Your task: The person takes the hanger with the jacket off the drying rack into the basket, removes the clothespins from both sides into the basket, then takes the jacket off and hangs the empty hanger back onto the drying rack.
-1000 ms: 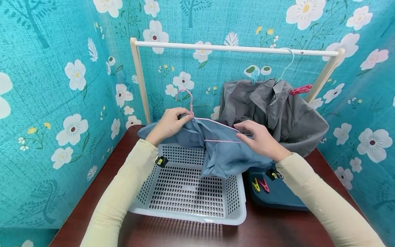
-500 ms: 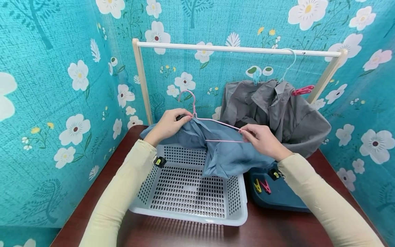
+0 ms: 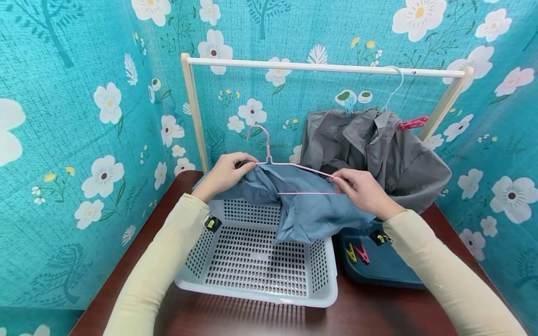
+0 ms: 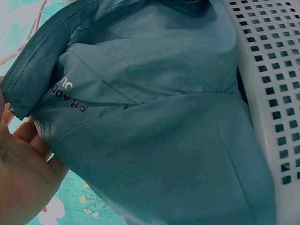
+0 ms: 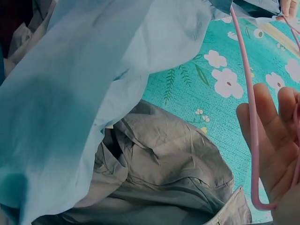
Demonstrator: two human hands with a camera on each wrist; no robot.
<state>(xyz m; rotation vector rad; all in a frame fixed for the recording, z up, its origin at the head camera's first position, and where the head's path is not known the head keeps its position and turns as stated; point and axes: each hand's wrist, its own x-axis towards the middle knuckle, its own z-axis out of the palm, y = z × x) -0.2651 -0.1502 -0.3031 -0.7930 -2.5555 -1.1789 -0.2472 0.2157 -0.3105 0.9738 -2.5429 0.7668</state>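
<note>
A pink hanger (image 3: pixel 300 167) lies partly inside a thin blue garment (image 3: pixel 315 214), its hook standing upright and its right half bare. My right hand (image 3: pixel 363 189) grips the hanger's right end; in the right wrist view the pink bar (image 5: pixel 248 93) bends into the palm. My left hand (image 3: pixel 227 175) pinches the garment's upper edge just left of the hook. In the left wrist view that hand (image 4: pixel 28 168) has its fingers behind the garment's edge (image 4: pixel 37 61), near printed lettering. The hanger's left half is hidden by the cloth.
Beneath the garment stands a grey perforated basket (image 3: pixel 256 298). Behind is a rack with a white bar (image 3: pixel 294 66). A grey garment (image 3: pixel 378 154) hangs at right from a light blue hanger (image 3: pixel 395 88), with a pink clip (image 3: pixel 413 123). A dark blue tray (image 3: pixel 391 266) holds a yellow clip (image 3: pixel 350 253) and a red clip (image 3: pixel 362 254).
My right hand, loosely open by the hanger a second ago, now grips its end. My left hand has shifted left and slightly down from the hook's base. The hanger has slid slightly right and down.
</note>
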